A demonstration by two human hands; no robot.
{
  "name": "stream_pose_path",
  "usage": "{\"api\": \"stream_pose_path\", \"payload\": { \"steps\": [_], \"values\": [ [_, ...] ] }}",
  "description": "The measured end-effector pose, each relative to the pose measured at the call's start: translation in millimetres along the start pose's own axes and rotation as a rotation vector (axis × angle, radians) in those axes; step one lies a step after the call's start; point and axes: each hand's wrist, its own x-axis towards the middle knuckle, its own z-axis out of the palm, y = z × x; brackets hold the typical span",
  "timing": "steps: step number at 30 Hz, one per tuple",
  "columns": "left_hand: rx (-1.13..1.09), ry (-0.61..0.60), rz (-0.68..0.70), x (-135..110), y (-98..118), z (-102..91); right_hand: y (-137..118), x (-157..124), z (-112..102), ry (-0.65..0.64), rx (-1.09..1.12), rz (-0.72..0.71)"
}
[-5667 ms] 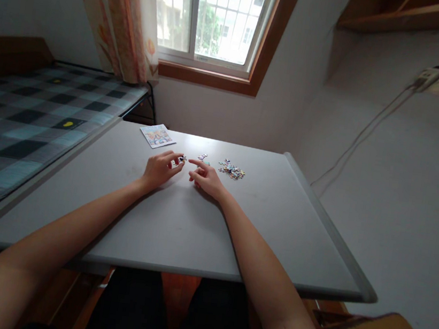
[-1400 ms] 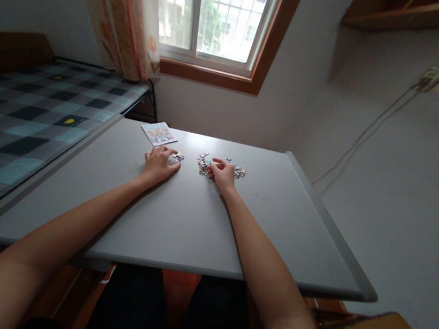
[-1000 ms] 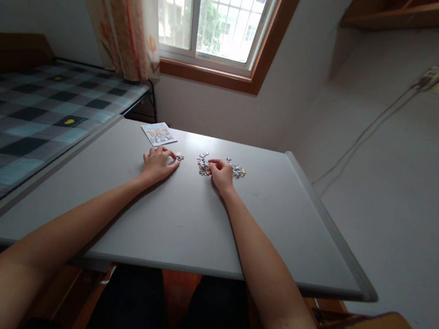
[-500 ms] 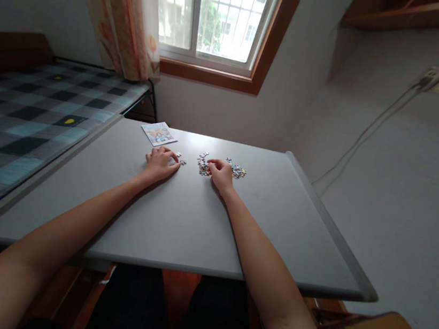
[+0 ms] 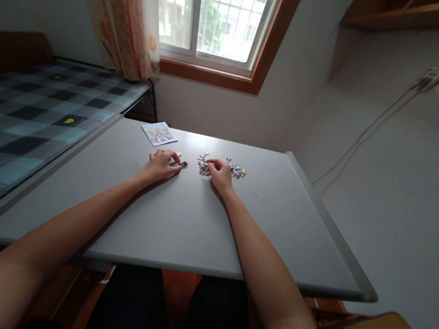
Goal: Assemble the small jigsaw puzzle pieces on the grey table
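Both my hands rest far out on a grey table (image 5: 179,224). My left hand (image 5: 163,164) lies with its fingers curled over a few small joined puzzle pieces (image 5: 183,164), its fingertips pinching them. My right hand (image 5: 220,174) is closed in a pinch at the near edge of a pile of loose coloured puzzle pieces (image 5: 238,170), with more pieces (image 5: 202,163) just left of its fingertips. What those fingers hold is too small to make out.
A printed picture card (image 5: 159,133) lies at the table's far left. A bed with a checked blanket (image 5: 28,112) adjoins the table on the left. A window (image 5: 212,15) and curtain (image 5: 117,16) stand behind; the wall is close on the right.
My left hand has slid slightly right with its small pieces. My right hand, earlier pointing near the left hand, now sits at the loose pile and has barely moved in the last second.
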Motion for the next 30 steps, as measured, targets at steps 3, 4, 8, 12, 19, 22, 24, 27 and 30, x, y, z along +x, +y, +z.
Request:
{"api": "stream_pose_path", "payload": {
  "steps": [3,4,8,12,19,22,24,27,30],
  "values": [
    [-0.062,0.013,0.040,-0.8,2.5,-1.2,-1.9,-0.7,-0.4,-0.007,-0.003,0.005],
    [-0.082,0.020,0.051,-0.9,2.5,-1.5,-2.4,-0.9,-0.4,-0.008,-0.002,0.006],
    [-0.156,0.080,0.078,0.7,-2.3,-0.8,-3.6,-1.4,-0.1,-0.013,0.002,0.008],
    [-0.305,0.105,0.212,3.1,-6.1,0.8,-6.9,-3.5,-0.9,-0.012,-0.041,-0.017],
    [-0.405,0.050,0.414,-5.5,7.2,-3.1,-22.3,-18.0,0.6,-0.151,-0.241,-0.241],
    [-0.401,-0.009,0.458,-9.1,11.3,-4.7,-25.6,-22.6,3.4,-0.247,-0.296,-0.284],
    [-0.398,-0.031,0.488,-9.9,12.1,-4.6,-26.2,-23.8,4.5,-0.273,-0.307,-0.292],
    [-0.412,-0.006,0.507,-9.7,11.8,-3.5,-26.1,-23.9,4.7,-0.266,-0.288,-0.286],
    [-0.435,0.037,0.523,-9.0,10.5,-1.7,-25.9,-23.3,4.3,-0.245,-0.262,-0.272]
  ]
}}
